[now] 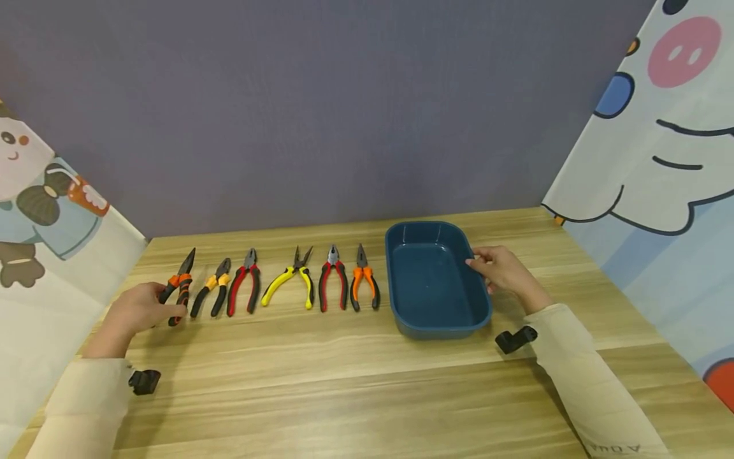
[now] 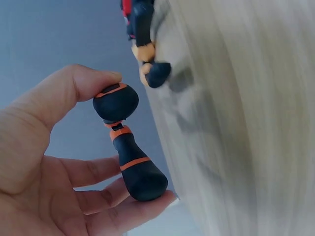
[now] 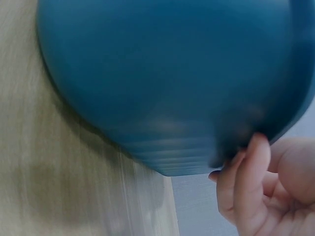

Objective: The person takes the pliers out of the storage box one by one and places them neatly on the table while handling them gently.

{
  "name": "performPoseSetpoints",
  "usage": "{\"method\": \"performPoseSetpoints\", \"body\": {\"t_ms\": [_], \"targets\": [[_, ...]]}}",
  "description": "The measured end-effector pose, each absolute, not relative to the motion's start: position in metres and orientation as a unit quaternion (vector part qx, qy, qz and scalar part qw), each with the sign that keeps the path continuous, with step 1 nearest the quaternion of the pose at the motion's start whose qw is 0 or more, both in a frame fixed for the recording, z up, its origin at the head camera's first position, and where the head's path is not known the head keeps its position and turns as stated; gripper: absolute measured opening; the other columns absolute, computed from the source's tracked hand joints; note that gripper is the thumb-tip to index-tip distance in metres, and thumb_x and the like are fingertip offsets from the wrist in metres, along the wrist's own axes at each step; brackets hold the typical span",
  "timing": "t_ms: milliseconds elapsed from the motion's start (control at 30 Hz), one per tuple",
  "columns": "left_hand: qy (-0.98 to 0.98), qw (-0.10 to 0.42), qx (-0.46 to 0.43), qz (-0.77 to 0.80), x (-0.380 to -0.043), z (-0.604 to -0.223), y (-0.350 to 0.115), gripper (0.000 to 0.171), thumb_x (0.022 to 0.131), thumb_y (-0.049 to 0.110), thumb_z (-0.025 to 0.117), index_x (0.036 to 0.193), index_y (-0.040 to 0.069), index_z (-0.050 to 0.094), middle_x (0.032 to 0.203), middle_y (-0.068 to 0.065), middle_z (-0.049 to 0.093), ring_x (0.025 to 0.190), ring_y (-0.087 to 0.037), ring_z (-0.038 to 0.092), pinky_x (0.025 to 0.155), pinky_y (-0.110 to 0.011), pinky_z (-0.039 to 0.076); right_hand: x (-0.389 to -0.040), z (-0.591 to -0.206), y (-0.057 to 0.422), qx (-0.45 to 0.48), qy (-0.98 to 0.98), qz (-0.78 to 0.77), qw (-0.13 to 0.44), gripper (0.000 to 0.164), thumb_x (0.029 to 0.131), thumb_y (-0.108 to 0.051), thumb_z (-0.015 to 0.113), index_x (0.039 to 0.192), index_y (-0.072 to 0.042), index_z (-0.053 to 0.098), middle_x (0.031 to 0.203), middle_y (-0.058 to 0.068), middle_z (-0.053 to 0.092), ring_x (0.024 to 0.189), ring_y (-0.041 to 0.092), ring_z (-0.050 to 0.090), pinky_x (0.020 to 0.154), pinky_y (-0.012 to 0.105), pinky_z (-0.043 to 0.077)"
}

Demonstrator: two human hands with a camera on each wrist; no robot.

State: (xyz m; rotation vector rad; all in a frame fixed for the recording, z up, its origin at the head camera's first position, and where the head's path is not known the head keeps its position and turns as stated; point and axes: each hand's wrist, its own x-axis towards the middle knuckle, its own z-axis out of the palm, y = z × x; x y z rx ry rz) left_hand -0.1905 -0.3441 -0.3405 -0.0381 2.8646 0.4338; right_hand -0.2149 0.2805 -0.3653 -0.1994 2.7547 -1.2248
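At the left end of a row of pliers, my left hand [image 1: 143, 309] grips needle-nose pliers with black-and-orange handles [image 1: 183, 288]. In the left wrist view the thumb is on one handle [image 2: 115, 103] and the fingers are round the other. The jaws point away from me; whether they touch the table cannot be told. Over on the right, my right hand [image 1: 504, 274] pinches the right rim of a deep blue rectangular tub [image 1: 437, 280], thumb on top. Seen from the right wrist, fingers [image 3: 253, 179] curl under that rim against the outer wall [image 3: 162, 98].
Rightward from the left hand lie yellow-and-black pliers [image 1: 211, 288], red-and-black pliers [image 1: 244, 284], splayed yellow needle-nose pliers [image 1: 280, 284], another red-and-black pair [image 1: 325, 280] and orange-and-black needle-nose pliers [image 1: 357, 280]. A grey wall [image 1: 344, 115] stands behind the wooden table [image 1: 321, 395].
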Motion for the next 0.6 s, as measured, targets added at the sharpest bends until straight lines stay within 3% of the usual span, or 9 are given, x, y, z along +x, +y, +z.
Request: {"method": "performPoseSetpoints", "body": {"t_ms": [600], "targets": [[0.977, 0.156, -0.017, 0.145, -0.205, -0.351, -0.356, 0.090, 0.079, 0.043, 0.069, 0.125, -0.028, 0.035, 0.121, -0.044, 0.043, 0.095, -0.049, 0.053, 0.074, -0.054, 0.046, -0.216, -0.365, 0.280, -0.064, 0.908, -0.408, 0.067, 0.042, 0.097, -0.014, 0.053, 0.130, 0.012, 0.047, 0.081, 0.012, 0.056, 0.044, 0.018, 0.052, 0.044, 0.037, 0.050]]}}
